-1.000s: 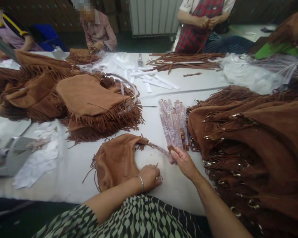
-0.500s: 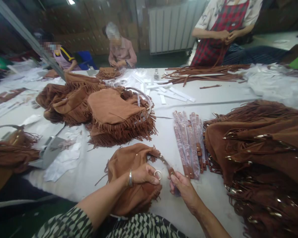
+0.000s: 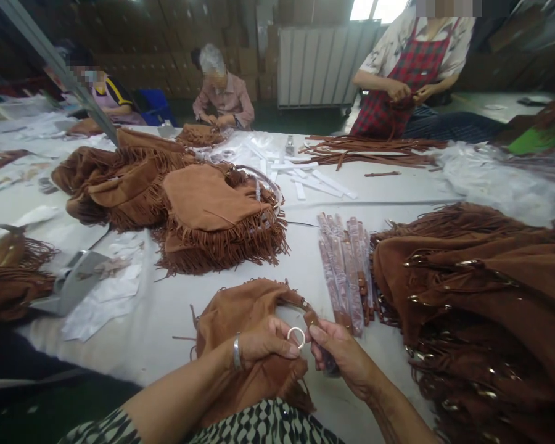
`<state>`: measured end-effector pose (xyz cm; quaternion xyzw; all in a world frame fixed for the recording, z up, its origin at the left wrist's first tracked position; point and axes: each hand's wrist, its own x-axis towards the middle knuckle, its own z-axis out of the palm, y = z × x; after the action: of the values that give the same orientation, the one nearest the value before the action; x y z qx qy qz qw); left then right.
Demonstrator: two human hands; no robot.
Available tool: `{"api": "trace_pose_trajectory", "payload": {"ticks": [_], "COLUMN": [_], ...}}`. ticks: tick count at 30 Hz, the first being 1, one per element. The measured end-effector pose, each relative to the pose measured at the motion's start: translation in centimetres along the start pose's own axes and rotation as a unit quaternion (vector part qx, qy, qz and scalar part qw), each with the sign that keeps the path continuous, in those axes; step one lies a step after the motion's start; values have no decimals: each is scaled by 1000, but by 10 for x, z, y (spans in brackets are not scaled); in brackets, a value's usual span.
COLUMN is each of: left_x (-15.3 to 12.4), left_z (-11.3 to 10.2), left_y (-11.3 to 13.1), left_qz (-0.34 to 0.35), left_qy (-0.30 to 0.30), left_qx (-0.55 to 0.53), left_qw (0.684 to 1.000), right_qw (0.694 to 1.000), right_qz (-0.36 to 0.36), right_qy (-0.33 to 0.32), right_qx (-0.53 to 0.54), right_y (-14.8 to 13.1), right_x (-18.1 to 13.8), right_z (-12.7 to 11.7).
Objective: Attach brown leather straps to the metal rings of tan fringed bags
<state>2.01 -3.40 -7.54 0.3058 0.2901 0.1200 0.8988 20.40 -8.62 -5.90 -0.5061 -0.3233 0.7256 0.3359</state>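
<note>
Head view: left hand [image 3: 269, 340] pinches one pale ring [image 3: 304, 337]; right hand [image 3: 337, 346] grips one strap [image 3: 311, 318]. One brown bag [image 3: 238, 313] beneath left.

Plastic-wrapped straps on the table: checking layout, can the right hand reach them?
Likely yes: the plastic-wrapped straps lie just beyond the right hand, nothing between, though it holds another strap.

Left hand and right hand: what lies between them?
In the head view, a ring, pinched by the left hand; whether it touches the right hand is unclear.
</note>
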Motion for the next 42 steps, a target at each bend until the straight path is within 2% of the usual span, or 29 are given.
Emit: {"api": "trace_pose_trajectory", "payload": {"ticks": [3, 5, 8, 11, 14, 18, 23, 25, 26, 27, 29, 31, 33, 37, 40, 42], "left_x": [-2, -4, -6, -7, -8, -9, -10, -11, -12, -13, -17, -20, -22, -23, -20, -17], "left_z": [1, 3, 7, 10, 12, 15, 17, 20, 22, 24, 31, 38, 44, 54, 58, 58], "left_y": [0, 1, 1, -1, -3, -4, -8, -10, -12, -13, -16, -19, -23, -27, -29, -31], "left_qz": [12, 23, 36, 39, 32, 37, 61, 76, 92, 113, 163, 192, 199, 160, 124, 111], "left_qy": [7, -13, -64, -77, -83, -96, -72, -23, 27, 84, 179, 209, 213, 223, 220, 217], "left_qx": [-1, 8, 15, 3, 11, 49, 74, 132, 196, 283, 473, 607, 668, 720, 746, 750], "left_qw": [1000, 1000, 997, 996, 996, 993, 993, 988, 976, 949, 847, 742, 685, 637, 617, 614], "right_qw": [1000, 999, 996, 989, 991, 998, 998, 997, 996, 995, 992, 988, 985, 980, 978, 978], "right_qz": [7, -3, -41, -57, -48, -26, -3, 7, 11, 16, 21, 25, 28, 23, 19, 25], "right_qy": [0, 10, 74, 126, 116, 59, 65, 75, 82, 89, 111, 134, 150, 181, 190, 193], "right_qx": [25, 35, 40, 44, 37, 16, -9, -21, -28, -35, -51, -67, -80, -86, -79, -80], "right_y": [8, 13, 18, 22, 24, 20, 16, 16, 17, 17, 16, 16, 16, 15, 15, 15], "right_x": [-4, -6, -8, -11, -13, -16, -16, -16, -16, -16, -17, -19, -20, -20, -20, -19], "right_z": [6, 14, 28, 36, 34, 26, 23, 23, 23, 22, 20, 18, 17, 20, 22, 23]}}
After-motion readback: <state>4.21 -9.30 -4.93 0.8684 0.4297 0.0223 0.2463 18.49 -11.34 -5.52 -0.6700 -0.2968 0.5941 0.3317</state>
